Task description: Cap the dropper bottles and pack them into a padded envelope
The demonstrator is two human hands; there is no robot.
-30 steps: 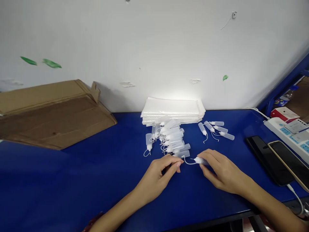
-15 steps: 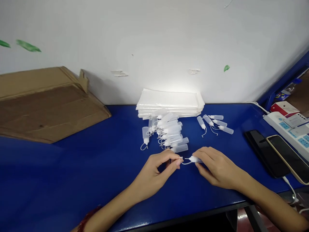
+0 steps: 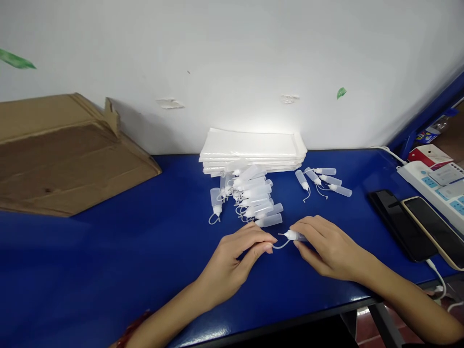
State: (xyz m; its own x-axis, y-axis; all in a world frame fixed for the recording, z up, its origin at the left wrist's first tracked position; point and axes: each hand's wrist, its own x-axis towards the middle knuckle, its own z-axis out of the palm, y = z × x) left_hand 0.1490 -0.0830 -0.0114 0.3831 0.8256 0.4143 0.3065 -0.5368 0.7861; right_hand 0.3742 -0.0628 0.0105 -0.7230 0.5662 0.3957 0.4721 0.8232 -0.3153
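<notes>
My right hand (image 3: 328,249) grips a small translucent needle-tip bottle (image 3: 293,235), its thin needle pointing left with nothing over it. A soft tether (image 3: 281,247) curves from the bottle's neck to my left hand (image 3: 241,261), whose thumb and forefinger pinch its end; the tip cap there is hidden by the fingers. Just beyond my left hand lies a heap of similar bottles (image 3: 255,193), with looped tethers at their necks. Farther right, a smaller group of bottles (image 3: 328,180) lies loose, some tethers hanging free.
Behind the heap, a stack of white plastic sleeves (image 3: 253,147) rests against the wall. A cardboard box (image 3: 61,159) occupies the left. Two phones (image 3: 402,224) and a white power strip (image 3: 435,186) lie at the right, with a charging cable (image 3: 437,275) near the edge.
The view has shifted slightly. My left fingers have closed over the cap end, which showed between them before, and the tether bows lower. My right hand keeps hold of the bottle.
</notes>
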